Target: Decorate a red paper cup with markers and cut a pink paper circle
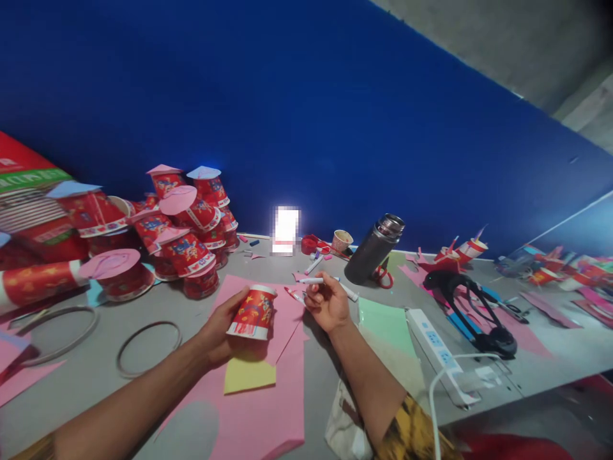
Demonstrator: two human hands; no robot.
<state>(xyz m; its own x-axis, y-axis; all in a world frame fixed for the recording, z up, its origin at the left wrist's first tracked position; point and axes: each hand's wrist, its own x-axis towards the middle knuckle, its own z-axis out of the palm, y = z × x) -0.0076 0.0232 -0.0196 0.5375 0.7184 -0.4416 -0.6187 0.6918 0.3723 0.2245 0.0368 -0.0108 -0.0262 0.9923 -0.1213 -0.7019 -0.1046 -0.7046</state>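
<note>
My left hand (221, 330) is wrapped round a red paper cup (253, 312) with gold and blue printing. The cup is upside down, its wide white rim facing down. A white marker (311, 280) is pinched in the fingers of my right hand (330, 301), a short way to the right of the cup. Close to the right fingertips lies a red-and-white marker (293, 294). Below both hands spread pink paper sheets (268, 421), with a small yellow paper (249, 375) under the cup.
Stacked red cups with paper tops (189, 252) stand at left, near metal rings (149, 348). A dark flask (373, 249) leans behind my right hand. Green paper (385, 322), a power strip (433, 348) with a white cable, and a black headset (460, 306) lie at right. A blue wall (306, 115) rises behind.
</note>
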